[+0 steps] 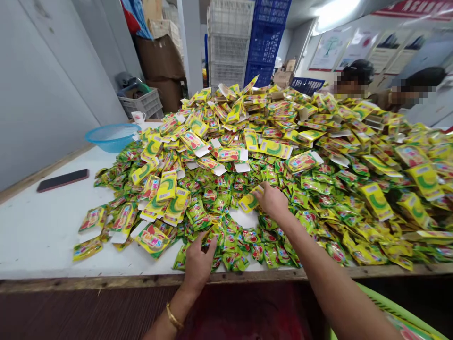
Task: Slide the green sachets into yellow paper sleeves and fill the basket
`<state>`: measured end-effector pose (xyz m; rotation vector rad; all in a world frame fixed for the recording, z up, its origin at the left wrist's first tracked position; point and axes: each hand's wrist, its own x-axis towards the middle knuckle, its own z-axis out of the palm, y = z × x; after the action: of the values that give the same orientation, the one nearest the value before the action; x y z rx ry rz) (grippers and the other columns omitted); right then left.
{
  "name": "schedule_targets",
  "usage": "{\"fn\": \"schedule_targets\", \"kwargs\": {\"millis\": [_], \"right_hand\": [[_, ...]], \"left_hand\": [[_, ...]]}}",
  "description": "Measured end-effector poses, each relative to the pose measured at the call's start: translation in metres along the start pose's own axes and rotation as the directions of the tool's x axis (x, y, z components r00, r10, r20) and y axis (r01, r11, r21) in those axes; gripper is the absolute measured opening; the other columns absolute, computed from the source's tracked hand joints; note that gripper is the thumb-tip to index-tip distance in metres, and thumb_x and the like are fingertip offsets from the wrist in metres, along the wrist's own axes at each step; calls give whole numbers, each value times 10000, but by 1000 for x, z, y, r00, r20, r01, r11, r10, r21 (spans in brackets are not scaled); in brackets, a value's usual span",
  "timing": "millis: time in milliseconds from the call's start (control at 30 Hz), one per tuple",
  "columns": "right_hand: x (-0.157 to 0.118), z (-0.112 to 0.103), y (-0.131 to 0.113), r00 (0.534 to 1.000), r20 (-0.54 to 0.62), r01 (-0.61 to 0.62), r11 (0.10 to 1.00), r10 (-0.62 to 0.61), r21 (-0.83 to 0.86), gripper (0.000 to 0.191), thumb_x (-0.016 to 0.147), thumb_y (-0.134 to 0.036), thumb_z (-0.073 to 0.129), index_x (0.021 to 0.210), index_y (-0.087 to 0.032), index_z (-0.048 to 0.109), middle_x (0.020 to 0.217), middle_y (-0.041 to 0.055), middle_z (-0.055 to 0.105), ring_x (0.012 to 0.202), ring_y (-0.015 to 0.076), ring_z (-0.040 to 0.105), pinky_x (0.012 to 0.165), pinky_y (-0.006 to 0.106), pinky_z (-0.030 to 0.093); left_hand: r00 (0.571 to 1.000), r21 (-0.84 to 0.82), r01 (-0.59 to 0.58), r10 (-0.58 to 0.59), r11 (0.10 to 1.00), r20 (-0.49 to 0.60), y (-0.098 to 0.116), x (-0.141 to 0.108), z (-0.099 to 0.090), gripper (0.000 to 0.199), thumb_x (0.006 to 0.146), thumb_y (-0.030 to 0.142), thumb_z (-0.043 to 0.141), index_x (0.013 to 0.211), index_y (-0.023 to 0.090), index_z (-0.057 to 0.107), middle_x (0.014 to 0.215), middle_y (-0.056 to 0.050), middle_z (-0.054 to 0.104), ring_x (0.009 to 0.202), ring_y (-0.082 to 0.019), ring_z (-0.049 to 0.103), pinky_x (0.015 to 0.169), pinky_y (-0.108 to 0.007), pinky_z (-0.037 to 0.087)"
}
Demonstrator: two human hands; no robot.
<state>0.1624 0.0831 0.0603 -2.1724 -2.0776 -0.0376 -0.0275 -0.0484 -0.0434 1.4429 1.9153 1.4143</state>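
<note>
My right hand pinches the end of a small yellow carton with a green curved print, above a bare white patch amid the pile. Near the table's front edge, my left hand reaches over green candy packets, thumb and fingers apart. Whether its fingertips touch a packet I cannot tell. More of these small green sachets with red fruit prints spread around both hands. Left of my left hand lie several yellow cartons, some with white flaps open.
A large heap of yellow cartons rises behind the packets. On the white table are a phone and a blue basin. Stacked crates stand behind. Two people are at the far right. A green basket sits below the edge.
</note>
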Motion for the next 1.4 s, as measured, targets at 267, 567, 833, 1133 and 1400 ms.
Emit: {"fn": "schedule_targets", "kwargs": {"millis": [267, 567, 833, 1133, 1400], "right_hand": [[-89, -3, -34, 971, 80, 234, 966, -226, -108, 253, 929, -289, 361, 1029, -199, 576, 759, 98, 682, 693, 213, 656, 577, 260, 393], [-87, 3, -14, 879, 117, 459, 886, -463, 61, 531, 800, -146, 530, 1308, -282, 455, 1119, 56, 644, 957, 200, 621, 717, 283, 455], [-73, 52, -14, 598, 149, 802, 585, -788, -124, 490, 820, -76, 461, 1263, -283, 501, 1441, 47, 375, 1346, 262, 283, 1052, 523, 253], [-88, 45, 0, 771, -21, 636, 771, -636, 23, 571, 728, -322, 585, 1253, -138, 458, 1068, 113, 563, 1020, 246, 498, 968, 416, 306], [-131, 82, -7, 865, -243, 474, 874, -438, 110, 726, 723, -299, 572, 1405, -236, 332, 957, 68, 483, 876, 227, 452, 750, 331, 344]], "left_hand": [[998, -40, 62, -61, 997, 28, 5, 3, -3, 346, 751, 454, 546, 875, 157, 673, 854, -101, 731, 800, -238, 677, 779, -368, 528], [973, -169, 229, -226, 959, 39, 11, 3, -7, 376, 743, 502, 548, 806, 145, 649, 670, -57, 683, 632, -199, 646, 613, -301, 514], [937, -396, 347, -327, 850, 118, 4, 6, -2, 385, 719, 504, 596, 868, 148, 592, 666, -19, 641, 507, -160, 615, 468, -264, 502], [979, -279, 204, -189, 938, 80, 25, 13, -10, 335, 761, 451, 555, 894, 149, 613, 721, -32, 661, 570, -155, 609, 563, -269, 506], [975, -181, 105, -66, 978, 212, 34, 25, 11, 296, 770, 376, 543, 911, 133, 640, 868, -88, 705, 772, -204, 628, 770, -341, 491]]}}
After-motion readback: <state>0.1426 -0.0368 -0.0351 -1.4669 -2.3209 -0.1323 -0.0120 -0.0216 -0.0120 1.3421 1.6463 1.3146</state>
